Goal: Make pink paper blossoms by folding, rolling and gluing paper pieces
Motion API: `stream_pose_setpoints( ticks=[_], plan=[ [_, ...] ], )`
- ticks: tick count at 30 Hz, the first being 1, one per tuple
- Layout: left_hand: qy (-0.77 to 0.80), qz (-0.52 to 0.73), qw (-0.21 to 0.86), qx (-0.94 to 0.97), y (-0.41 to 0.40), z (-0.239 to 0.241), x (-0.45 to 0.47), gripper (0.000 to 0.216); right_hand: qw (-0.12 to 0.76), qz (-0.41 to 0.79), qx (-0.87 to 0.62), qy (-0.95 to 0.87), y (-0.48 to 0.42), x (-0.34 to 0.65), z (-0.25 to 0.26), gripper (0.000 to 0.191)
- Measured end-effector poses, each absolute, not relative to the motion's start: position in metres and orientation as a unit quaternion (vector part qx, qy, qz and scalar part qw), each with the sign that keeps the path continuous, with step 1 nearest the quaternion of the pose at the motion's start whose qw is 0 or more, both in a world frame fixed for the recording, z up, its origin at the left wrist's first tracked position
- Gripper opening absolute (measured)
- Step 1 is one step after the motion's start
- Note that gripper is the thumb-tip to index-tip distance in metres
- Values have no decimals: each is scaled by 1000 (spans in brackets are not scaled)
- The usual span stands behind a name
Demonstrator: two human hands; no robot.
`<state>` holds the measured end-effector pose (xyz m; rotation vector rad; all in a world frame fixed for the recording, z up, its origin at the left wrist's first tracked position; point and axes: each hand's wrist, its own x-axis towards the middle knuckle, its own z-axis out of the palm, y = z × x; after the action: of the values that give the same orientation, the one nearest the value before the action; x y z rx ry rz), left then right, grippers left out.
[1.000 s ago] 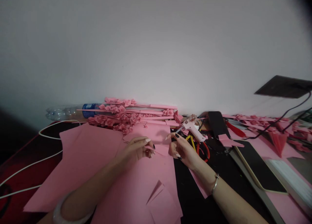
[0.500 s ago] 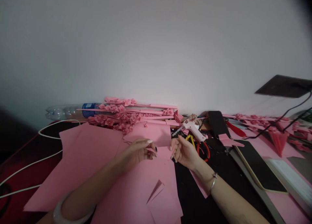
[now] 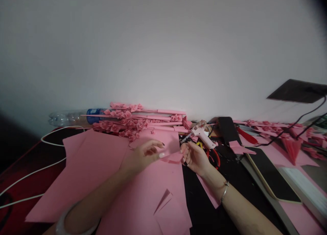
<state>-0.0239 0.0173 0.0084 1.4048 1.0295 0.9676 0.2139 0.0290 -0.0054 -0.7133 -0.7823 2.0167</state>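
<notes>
A small folded piece of pink paper [image 3: 174,157] is held up above the pink sheets, in front of me. My right hand [image 3: 196,159] pinches its right end between closed fingers. At its left end is my left hand [image 3: 143,156], with the thumb and index finger apart and the thumb tip close to the paper's edge. Whether the thumb touches it, I cannot tell. Beneath both hands lies a large pink paper sheet [image 3: 143,201]. Small cut pink pieces [image 3: 170,211] rest on its near right part, one folded to a point.
Pink paper flowers [image 3: 122,124] on stems lie along the wall beside a clear plastic bottle [image 3: 68,118]. A glue gun [image 3: 204,135] and red-handled pliers [image 3: 216,159] are beyond my right hand. Phones [image 3: 274,175] and more paper flowers [image 3: 265,126] lie right. A white cable [image 3: 33,172] curves at left.
My left hand has opened its thumb and index finger and turned slightly. The small paper now stretches from my right fingers toward the left thumb. My right hand has barely shifted.
</notes>
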Motion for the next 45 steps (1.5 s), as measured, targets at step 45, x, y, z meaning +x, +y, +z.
stream_pose_setpoints(
  ticks=[45],
  plan=[
    [418, 343, 639, 547, 12, 15, -16, 17, 382, 649, -372, -543, 14, 194, 0, 26]
  ],
)
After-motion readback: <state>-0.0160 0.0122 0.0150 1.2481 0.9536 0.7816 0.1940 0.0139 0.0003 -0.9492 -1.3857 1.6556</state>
